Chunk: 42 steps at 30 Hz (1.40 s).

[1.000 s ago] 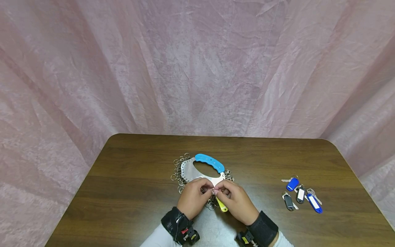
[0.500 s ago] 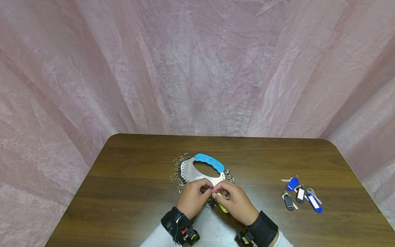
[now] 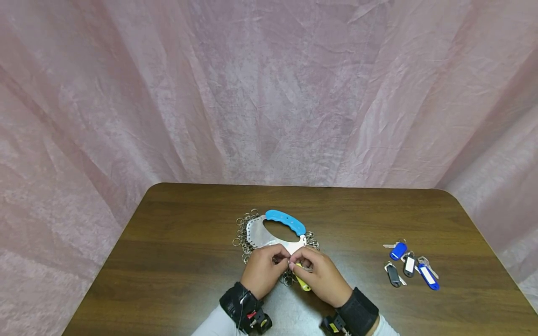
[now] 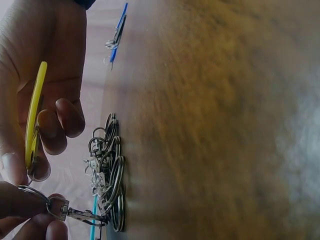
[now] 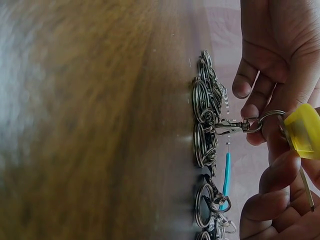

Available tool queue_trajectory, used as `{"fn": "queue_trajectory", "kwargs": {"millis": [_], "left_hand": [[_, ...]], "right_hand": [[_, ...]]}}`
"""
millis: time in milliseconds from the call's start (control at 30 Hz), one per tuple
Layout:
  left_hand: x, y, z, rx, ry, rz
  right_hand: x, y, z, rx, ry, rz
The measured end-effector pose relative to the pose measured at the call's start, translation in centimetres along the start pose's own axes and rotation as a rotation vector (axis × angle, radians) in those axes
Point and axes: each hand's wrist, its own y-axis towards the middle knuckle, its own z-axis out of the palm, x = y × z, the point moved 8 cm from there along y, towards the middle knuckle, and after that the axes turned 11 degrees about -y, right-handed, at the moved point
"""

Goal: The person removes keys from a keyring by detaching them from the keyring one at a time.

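In the head view my left hand (image 3: 264, 268) and right hand (image 3: 321, 273) meet fingertip to fingertip at the near edge of a silver key-holder plate (image 3: 257, 232). The plate has a blue grip (image 3: 286, 220) and is fringed with split rings on swivel clasps. My left thumb and fingers pinch one split ring (image 4: 34, 193), still joined to its swivel clasp (image 4: 80, 215). At that ring my right fingers pinch a yellow key tag (image 5: 302, 131) by its ring end, and a key (image 5: 307, 191) hangs from it. The fingertips partly hide where the rings meet.
Right of my hands on the wooden table (image 3: 176, 261) lie a blue key tag (image 3: 398, 251), a second blue one (image 3: 428, 276) and two dark ones, with keys. A pink curtain (image 3: 269, 93) hangs behind.
My right fingertips have shifted slightly down and left, and the yellow key tag has tilted and slid partly behind the right hand. My left hand keeps its pinch on the ring.
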Motion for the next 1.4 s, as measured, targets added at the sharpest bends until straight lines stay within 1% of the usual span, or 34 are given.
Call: {"fn": "queue_trajectory", "kwargs": {"millis": [233, 400, 567, 700, 900, 1067, 1200, 1300, 1400], "left_hand": [[-0.1, 0.0, -0.1, -0.007, 0.012, 0.017], [-0.3, -0.1, -0.1, -0.004, 0.035, 0.039], [-0.5, -0.1, 0.0, 0.01, 0.05, 0.06], [-0.5, -0.1, 0.0, 0.017, 0.04, 0.056], [-0.4, -0.1, 0.2, 0.028, 0.049, 0.049], [-0.4, 0.0, 0.6, 0.074, 0.05, 0.03], [-0.2, 0.0, 1.0, 0.128, 0.049, 0.003], [-0.1, -0.1, 1.2, 0.155, 0.057, -0.003], [0.0, -0.3, 1.4, 0.174, 0.052, -0.004]], "right_hand": [[0.2, 0.0, 0.0, 0.002, -0.007, -0.001], [0.0, 0.0, 0.1, 0.026, 0.008, 0.013], [-0.5, 0.0, 0.2, 0.059, 0.042, 0.077], [-0.8, 0.0, 0.3, 0.079, 0.047, 0.124], [-1.2, 0.0, 0.0, 0.072, 0.049, 0.157], [-1.6, -0.1, -0.7, 0.043, 0.051, 0.174], [-2.3, -0.4, -1.7, 0.025, 0.051, 0.23], [-3.1, -0.7, -2.6, 0.012, 0.042, 0.28], [-3.7, -1.1, -3.6, -0.01, 0.035, 0.298]]}}
